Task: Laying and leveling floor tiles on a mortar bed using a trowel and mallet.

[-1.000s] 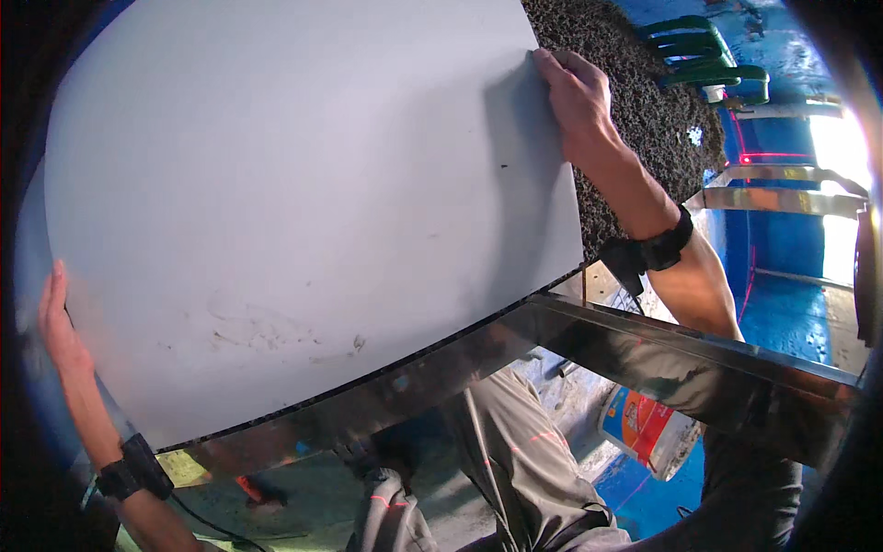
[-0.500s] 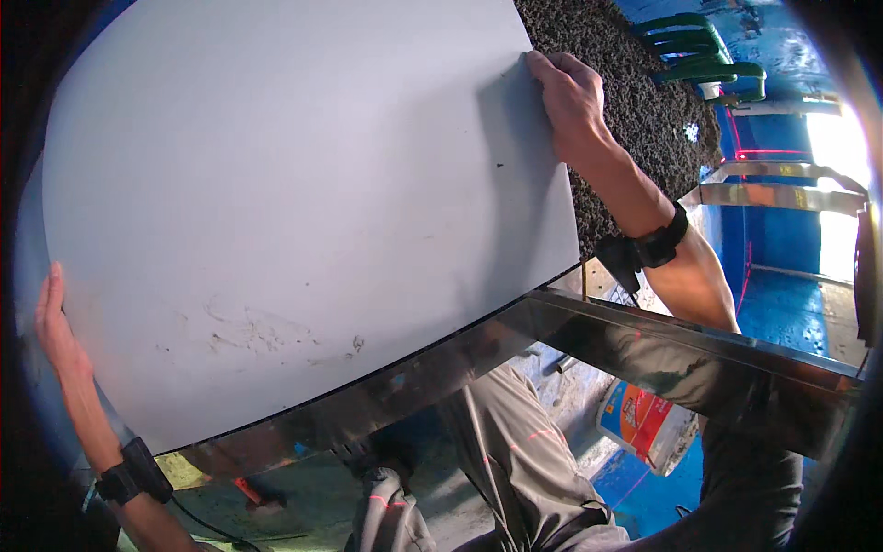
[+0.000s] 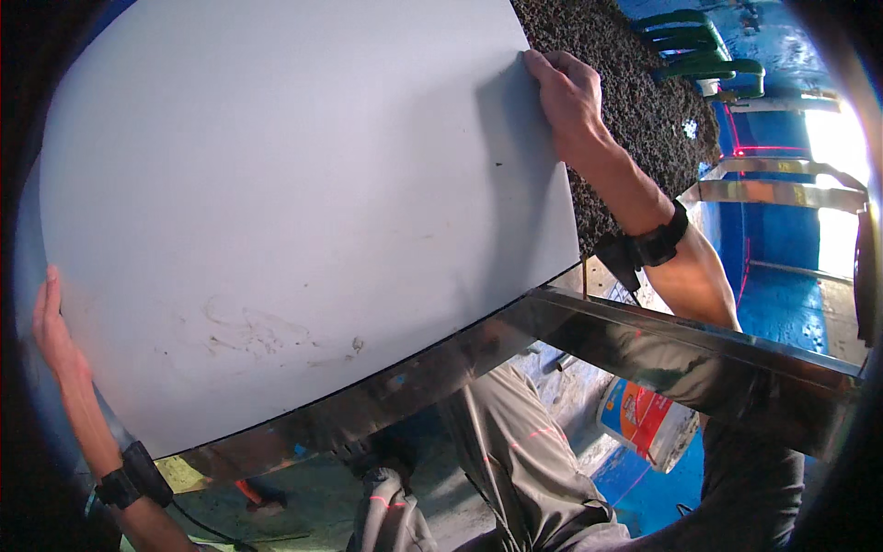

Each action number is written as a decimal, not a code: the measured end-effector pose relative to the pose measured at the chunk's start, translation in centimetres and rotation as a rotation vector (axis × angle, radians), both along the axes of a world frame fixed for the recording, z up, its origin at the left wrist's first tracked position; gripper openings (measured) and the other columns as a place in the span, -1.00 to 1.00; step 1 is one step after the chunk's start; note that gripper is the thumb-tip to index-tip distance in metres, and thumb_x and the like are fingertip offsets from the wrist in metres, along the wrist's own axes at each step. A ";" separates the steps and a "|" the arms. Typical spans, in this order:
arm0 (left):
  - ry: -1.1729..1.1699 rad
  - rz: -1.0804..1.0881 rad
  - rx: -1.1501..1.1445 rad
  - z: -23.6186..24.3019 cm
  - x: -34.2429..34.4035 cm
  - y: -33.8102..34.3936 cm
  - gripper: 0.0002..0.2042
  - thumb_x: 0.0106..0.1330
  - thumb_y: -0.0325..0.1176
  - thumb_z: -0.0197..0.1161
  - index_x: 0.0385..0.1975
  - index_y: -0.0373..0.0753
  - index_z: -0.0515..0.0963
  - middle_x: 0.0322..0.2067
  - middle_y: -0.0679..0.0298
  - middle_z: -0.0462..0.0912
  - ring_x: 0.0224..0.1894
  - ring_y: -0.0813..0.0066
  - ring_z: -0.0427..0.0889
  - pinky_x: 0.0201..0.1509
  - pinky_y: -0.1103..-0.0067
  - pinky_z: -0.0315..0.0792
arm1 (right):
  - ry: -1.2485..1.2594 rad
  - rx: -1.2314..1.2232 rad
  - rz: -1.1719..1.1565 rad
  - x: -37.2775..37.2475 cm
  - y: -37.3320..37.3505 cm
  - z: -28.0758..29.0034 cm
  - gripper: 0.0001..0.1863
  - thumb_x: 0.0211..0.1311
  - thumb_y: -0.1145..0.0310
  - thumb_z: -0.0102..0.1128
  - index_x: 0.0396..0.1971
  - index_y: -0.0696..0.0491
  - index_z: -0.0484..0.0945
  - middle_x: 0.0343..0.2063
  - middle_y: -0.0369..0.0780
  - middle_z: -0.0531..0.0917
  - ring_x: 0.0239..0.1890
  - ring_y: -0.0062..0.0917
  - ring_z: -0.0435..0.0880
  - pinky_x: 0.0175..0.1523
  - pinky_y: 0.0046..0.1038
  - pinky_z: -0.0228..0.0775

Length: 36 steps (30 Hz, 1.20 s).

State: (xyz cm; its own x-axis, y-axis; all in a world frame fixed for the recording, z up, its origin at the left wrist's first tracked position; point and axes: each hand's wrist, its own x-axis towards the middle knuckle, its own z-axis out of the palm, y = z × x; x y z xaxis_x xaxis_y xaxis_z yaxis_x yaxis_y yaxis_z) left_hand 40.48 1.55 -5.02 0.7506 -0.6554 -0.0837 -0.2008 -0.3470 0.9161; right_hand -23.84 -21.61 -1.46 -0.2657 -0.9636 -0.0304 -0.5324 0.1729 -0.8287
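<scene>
A large white sheet (image 3: pixel 294 184), smudged near its lower edge, lies over dark speckled granular material (image 3: pixel 625 101) that shows along its right side. My right hand (image 3: pixel 570 101) is closed on the sheet's upper right edge, fingertips pinching it. My left hand (image 3: pixel 60 331) rests against the sheet's lower left edge with its fingers stretched out. Both wrists wear black straps with devices. A shiny metal rail (image 3: pixel 386 385) runs under the sheet's front edge.
A metal beam (image 3: pixel 690 350) extends to the lower right, with a printed bucket (image 3: pixel 644 423) below. Green pipes (image 3: pixel 699 64) are at upper right, beside blue walls (image 3: pixel 773 230) crossed by red laser lines and more metal bars (image 3: pixel 782 190). My legs (image 3: pixel 515 451) are below the rail.
The sheet and both hands have shifted a little leftward in view, the left hand also slightly downward. The right hand keeps its hold on the edge.
</scene>
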 end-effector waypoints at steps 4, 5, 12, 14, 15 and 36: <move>0.080 -0.028 0.023 0.0 0.5 0.1 -0.48 0.50 -0.10 0.27 0.31 -0.31 0.54 0.31 0.24 0.57 0.29 0.36 0.54 0.41 0.48 0.35 | -0.021 -0.014 -0.003 -0.3 -0.2 -0.6 -0.59 0.29 0.16 0.38 -0.12 0.25 0.72 -0.34 -0.18 0.73 -0.29 -0.53 0.65 -0.14 -0.36 0.56; 0.103 -0.020 0.024 0.0 0.5 0.1 -0.44 0.50 -0.08 0.25 0.37 -0.29 0.47 0.39 0.23 0.47 0.39 0.35 0.43 0.49 0.45 0.25 | -0.019 -0.020 0.009 -0.4 -0.3 -0.8 -0.59 0.28 0.15 0.38 -0.13 0.23 0.73 -0.35 -0.18 0.73 -0.30 -0.53 0.65 -0.15 -0.36 0.56; 0.146 0.016 0.043 0.2 0.2 -0.3 -0.49 0.50 -0.10 0.26 0.29 -0.34 0.55 0.27 0.22 0.59 0.30 0.37 0.53 0.39 0.49 0.36 | 0.070 -0.004 0.016 -0.4 -0.6 -1.7 -0.64 0.27 0.14 0.33 -0.22 0.18 0.74 -0.42 -0.16 0.72 -0.35 -0.52 0.65 -0.18 -0.34 0.54; 0.049 0.027 0.067 0.1 0.2 -0.4 -0.48 0.50 -0.10 0.26 0.29 -0.35 0.54 0.26 0.21 0.60 0.29 0.36 0.54 0.38 0.49 0.36 | 0.124 -0.037 0.039 -0.2 -0.6 -1.8 -0.64 0.27 0.15 0.32 -0.22 0.19 0.73 -0.42 -0.15 0.72 -0.36 -0.51 0.65 -0.17 -0.34 0.54; -0.039 0.027 0.077 0.1 0.3 -0.4 -0.48 0.49 -0.11 0.26 0.30 -0.36 0.54 0.25 0.19 0.61 0.28 0.35 0.55 0.38 0.49 0.37 | 0.178 -0.039 0.047 -0.2 -0.5 -1.8 -0.64 0.27 0.16 0.31 -0.22 0.19 0.73 -0.43 -0.15 0.72 -0.36 -0.50 0.65 -0.17 -0.34 0.54; -0.230 0.010 0.282 0.8 0.8 -2.0 -0.47 0.46 -0.05 0.28 0.19 -0.41 0.60 0.13 0.18 0.67 0.19 0.35 0.59 0.30 0.45 0.39 | 0.449 -0.149 0.113 -0.3 -0.5 -1.9 -0.69 0.25 0.19 0.32 -0.21 0.15 0.74 -0.32 -0.06 0.77 -0.22 -0.34 0.75 -0.05 -0.27 0.58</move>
State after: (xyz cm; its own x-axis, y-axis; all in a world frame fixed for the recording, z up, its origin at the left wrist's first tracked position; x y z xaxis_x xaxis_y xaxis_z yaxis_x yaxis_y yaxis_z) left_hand 41.24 -0.48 -4.27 0.7773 -0.6230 -0.0882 -0.3860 -0.5829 0.7150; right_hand -24.16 -22.13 -3.32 -0.1142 -0.9724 0.2035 -0.8519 -0.0096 -0.5237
